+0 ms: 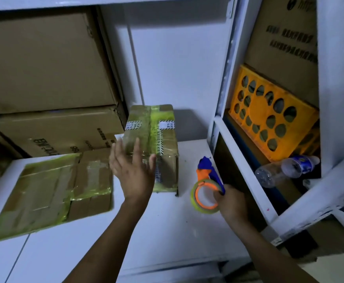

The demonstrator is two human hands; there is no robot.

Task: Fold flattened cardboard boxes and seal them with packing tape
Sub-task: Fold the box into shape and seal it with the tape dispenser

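A small taped cardboard box (163, 137) stands on the white table (167, 231), sealed with yellowish tape and bearing white labels. My left hand (132, 172) is spread with straight fingers at the box's near left side; whether it touches the box I cannot tell. My right hand (231, 203) grips the blue handle of a tape dispenser (206, 186), which carries an orange-cored roll of yellowish tape and rests on the table right of the box. A second, flatter taped box (50, 193) lies on the table at the left.
Large cardboard cartons (44, 64) are stacked at the back left. A white shelf frame (224, 82) stands at the right, holding an orange plastic crate (269, 115), a clear plastic bottle (285, 170) on its side and another carton (285, 48).
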